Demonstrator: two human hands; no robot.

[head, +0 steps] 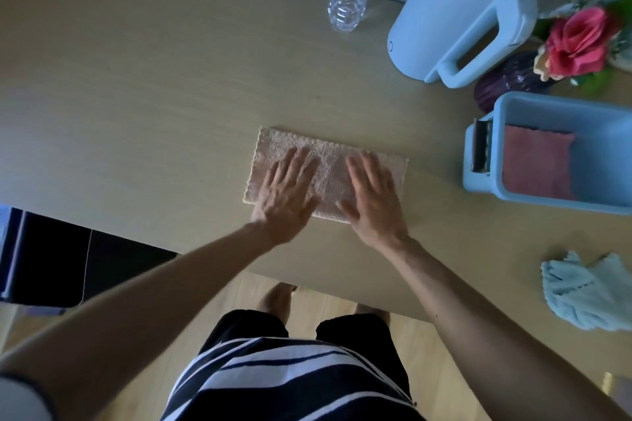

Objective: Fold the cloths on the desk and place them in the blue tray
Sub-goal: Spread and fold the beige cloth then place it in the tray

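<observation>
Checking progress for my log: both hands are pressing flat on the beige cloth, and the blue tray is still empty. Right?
Not quite. The blue tray already holds a folded red cloth, as the head view shows. The left hand and right hand do lie flat on the beige cloth.

Both bare forearms reach toward 12 o'clock. The left hand (285, 196) lies flat, palm down, fingers spread toward 1 o'clock; the right hand (374, 196) lies flat beside it, fingers toward 11 o'clock.

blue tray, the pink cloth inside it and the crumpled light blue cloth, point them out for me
blue tray (547, 105): head view, on its far rim
pink cloth (537, 161): head view, middle of the folded cloth in the tray
light blue cloth (581, 294): head view, middle of the crumpled heap near the desk edge
</observation>
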